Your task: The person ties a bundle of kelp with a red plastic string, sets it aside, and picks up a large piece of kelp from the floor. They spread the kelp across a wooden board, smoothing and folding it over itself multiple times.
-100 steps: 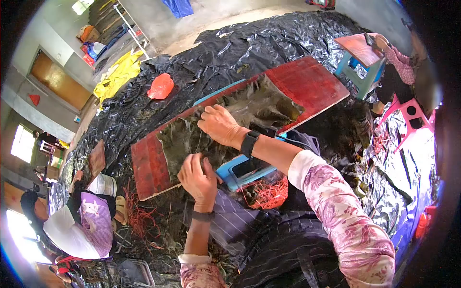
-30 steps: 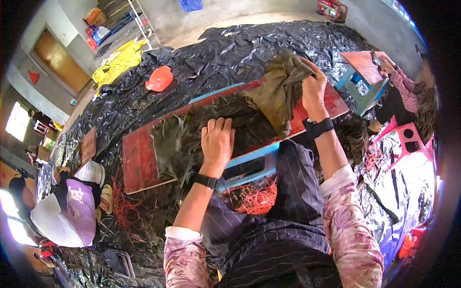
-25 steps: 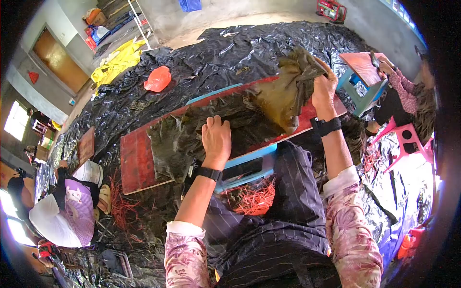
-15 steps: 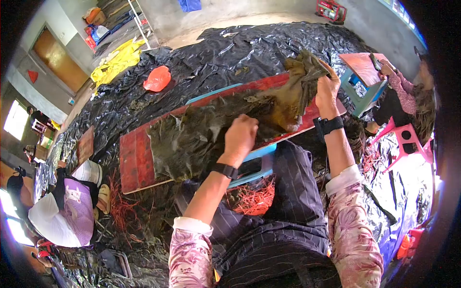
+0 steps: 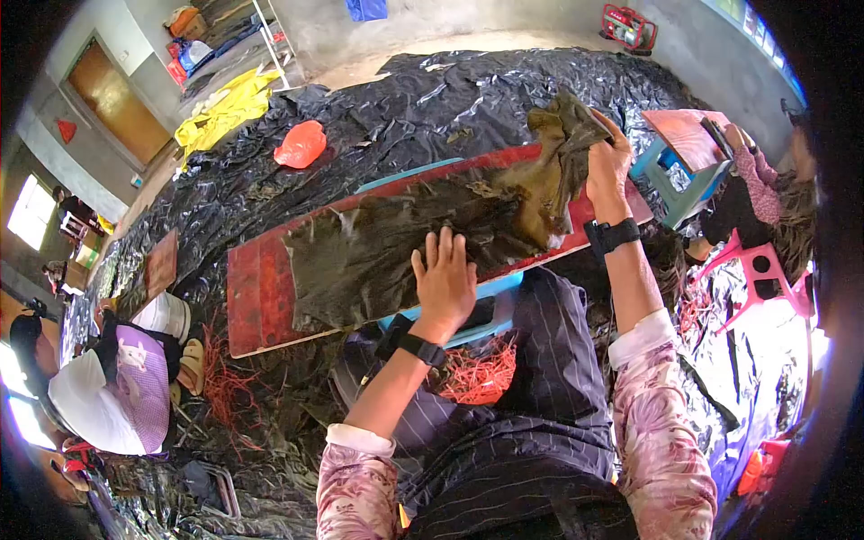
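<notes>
A stack of broad, dark brown leaves (image 5: 360, 256), like cured tobacco, lies lengthwise on a red board (image 5: 256, 292) across my lap. My left hand (image 5: 445, 283) rests flat on the stack's near edge, fingers spread and holding nothing. At the right end, my right hand (image 5: 609, 171) grips the raised, bunched leaf ends, its thumb and fingers closed on them. Under the board shows part of a light blue stool (image 5: 495, 310). Red strings (image 5: 477, 371) lie in a heap between my legs.
Black plastic sheeting (image 5: 432, 108) covers the floor, with a red plastic bag (image 5: 300, 144) beyond the board. At left sits a person in a purple apron (image 5: 141, 382). Another person's patterned sleeve (image 5: 758, 184) is by a small table (image 5: 688, 139) at right, near a pink stool (image 5: 765, 279).
My left hand has opened from a curled shape and flattened onto the leaves, moving slightly nearer my body. The leaves look smoother there. My right hand keeps its grip.
</notes>
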A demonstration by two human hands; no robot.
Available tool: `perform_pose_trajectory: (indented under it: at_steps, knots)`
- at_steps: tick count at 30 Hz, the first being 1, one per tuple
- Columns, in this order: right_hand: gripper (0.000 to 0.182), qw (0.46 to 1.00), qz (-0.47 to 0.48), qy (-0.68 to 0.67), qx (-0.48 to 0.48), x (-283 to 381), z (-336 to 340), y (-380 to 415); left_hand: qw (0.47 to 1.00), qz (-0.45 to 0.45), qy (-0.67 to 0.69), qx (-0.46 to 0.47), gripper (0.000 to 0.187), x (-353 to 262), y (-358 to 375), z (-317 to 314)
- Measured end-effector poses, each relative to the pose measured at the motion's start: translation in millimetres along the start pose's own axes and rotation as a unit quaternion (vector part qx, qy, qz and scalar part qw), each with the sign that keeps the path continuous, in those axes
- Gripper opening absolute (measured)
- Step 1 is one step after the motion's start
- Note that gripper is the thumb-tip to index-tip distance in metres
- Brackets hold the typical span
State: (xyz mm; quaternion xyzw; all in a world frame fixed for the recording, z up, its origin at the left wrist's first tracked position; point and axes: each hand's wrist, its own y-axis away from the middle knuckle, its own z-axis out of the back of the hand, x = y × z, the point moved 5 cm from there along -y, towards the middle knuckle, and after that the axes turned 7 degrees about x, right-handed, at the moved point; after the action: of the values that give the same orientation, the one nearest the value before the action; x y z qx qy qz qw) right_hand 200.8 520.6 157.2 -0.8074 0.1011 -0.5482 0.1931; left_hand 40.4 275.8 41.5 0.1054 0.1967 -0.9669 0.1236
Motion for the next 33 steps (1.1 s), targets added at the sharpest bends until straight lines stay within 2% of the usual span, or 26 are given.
perform_pose_trajectory:
  at_steps: [3, 5, 7, 9, 10, 13, 15, 16, 17, 18, 21, 22, 25, 27, 28, 31, 32, 33]
  knots:
    - [0.024, 1.0, -0.001, 0.011, 0.001, 7.6, -5.8, 8.4, 1.0, -0.021, -0.009, -0.003, 0.051, -12.8, -1.0, 6.6]
    - [0.024, 0.999, 0.01, 0.035, 0.026, 6.8, -11.2, 12.1, 1.0, -0.004, -0.014, -0.01, 0.051, -17.8, -5.3, 18.0]
    - [0.026, 0.998, 0.015, 0.045, 0.041, 6.0, -21.2, 17.2, 0.998, -0.051, -0.012, -0.026, 0.049, -21.9, -7.2, 24.5]
    - [0.03, 0.988, 0.06, 0.107, 0.094, 8.2, -40.9, 30.1, 0.998, -0.066, 0.002, 0.006, 0.047, -15.3, -0.1, -3.8]
    - [0.033, 0.966, 0.124, 0.188, 0.126, 17.4, -55.7, 38.9, 0.998, -0.06, 0.007, 0.008, 0.046, -16.2, 0.7, -1.3]
    - [0.038, 0.94, 0.168, 0.225, 0.192, 16.5, -98.5, 77.3, 0.998, -0.063, 0.011, 0.012, 0.044, -25.7, 5.4, 11.7]
    - [0.041, 0.907, 0.202, 0.272, 0.249, -11.0, -126.4, 99.4, 0.997, -0.077, -0.005, 0.03, 0.042, -29.2, 15.4, 8.8]
    - [0.042, 0.872, 0.228, 0.339, 0.268, -10.5, -141.3, 116.5, 0.995, -0.092, 0.024, 0.021, 0.042, -28.9, 24.0, 12.7]
    - [0.041, 0.86, 0.239, 0.338, 0.298, -26.6, -154.5, 131.6, 0.993, -0.107, 0.053, 0.012, 0.043, -28.6, 32.7, 18.5]
    - [0.037, 0.837, 0.273, 0.349, 0.321, -39.9, -165.7, 148.9, 0.992, -0.113, 0.062, 0.012, 0.036, -27.3, 39.8, 24.8]
    - [0.029, 0.755, 0.227, 0.425, 0.445, -73.0, -183.4, 193.3, 0.986, -0.103, 0.124, 0.041, 0.025, -15.3, 62.1, 45.5]
    - [0.029, 0.755, 0.227, 0.423, 0.446, -73.4, -182.4, 197.1, 0.989, -0.101, 0.112, -0.002, 0.015, -12.7, 65.2, 58.2]
    - [0.035, 0.741, 0.177, 0.427, 0.488, -79.5, -173.2, 198.2, 0.987, -0.048, 0.151, -0.006, 0.01, 8.9, 74.1, 77.4]
    - [0.041, 0.76, 0.18, 0.373, 0.501, -80.0, -161.3, 194.1, 0.98, -0.023, 0.161, -0.111, 0.006, 19.5, 74.6, 94.0]
    - [0.046, 0.742, 0.174, 0.374, 0.528, -81.0, -156.4, 192.7, 0.979, -0.014, 0.154, -0.133, 0.01, 24.5, 70.5, 101.2]
    - [0.042, 0.729, 0.203, 0.372, 0.538, -72.3, -146.2, 204.9, 0.972, -0.013, 0.121, -0.201, 0.021, 27.0, 46.3, 116.3]
    - [0.038, 0.677, 0.273, 0.396, 0.557, -63.8, -145.1, 213.1, 0.977, -0.031, 0.111, -0.177, 0.027, 26.0, 36.2, 113.2]
    - [0.036, 0.693, 0.295, 0.366, 0.547, -74.3, -145.9, 218.9, 0.981, -0.047, 0.11, -0.154, 0.029, 26.2, 25.6, 108.7]
